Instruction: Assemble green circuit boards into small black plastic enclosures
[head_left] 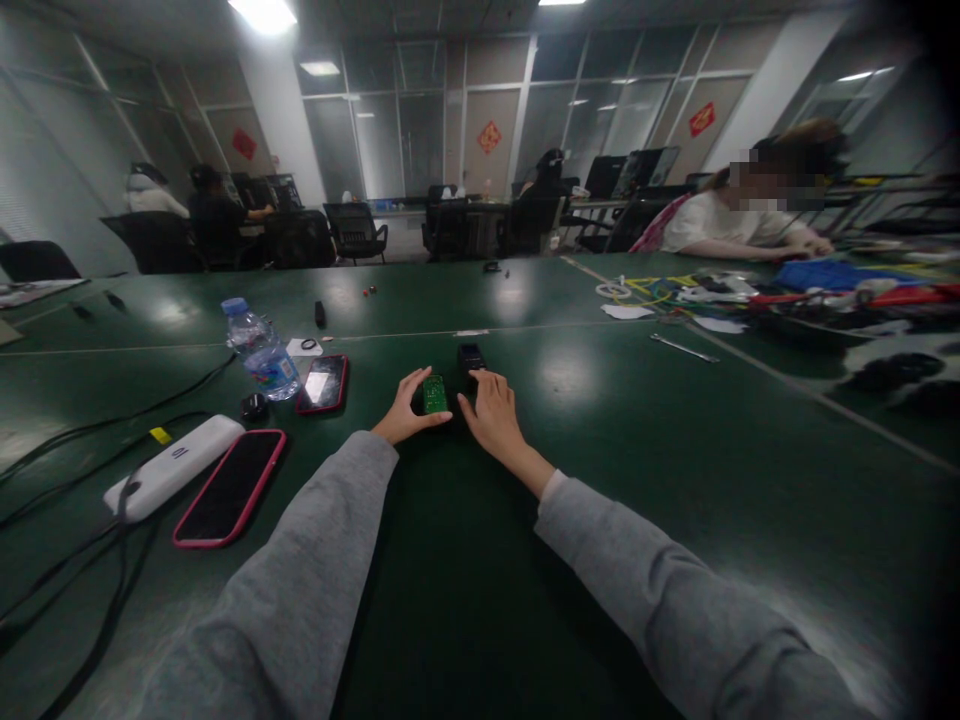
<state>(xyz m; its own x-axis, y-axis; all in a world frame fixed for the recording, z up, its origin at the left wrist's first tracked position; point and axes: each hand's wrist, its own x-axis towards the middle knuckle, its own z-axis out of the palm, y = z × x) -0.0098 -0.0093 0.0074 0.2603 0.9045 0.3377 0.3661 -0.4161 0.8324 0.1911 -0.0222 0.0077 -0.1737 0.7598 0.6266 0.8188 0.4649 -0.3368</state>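
Observation:
My left hand (409,412) grips a small green circuit board (434,394) by its edges, thumb along the near edge and fingers at the far left corner. To its right, my right hand (495,415) hovers low over the table with the thumb apart from the bent fingers, and nothing shows between them. Its fingertips are at the near end of a small black device with a dark screen (471,358); whether they touch it I cannot tell.
Left of my hands are a water bottle (259,350), a phone (324,384), a pink-edged phone (231,488) and a white power bank (176,465) with black cables. On the right lie a wrench (684,348) and yellow cables (660,292). A person (739,225) sits at the far right.

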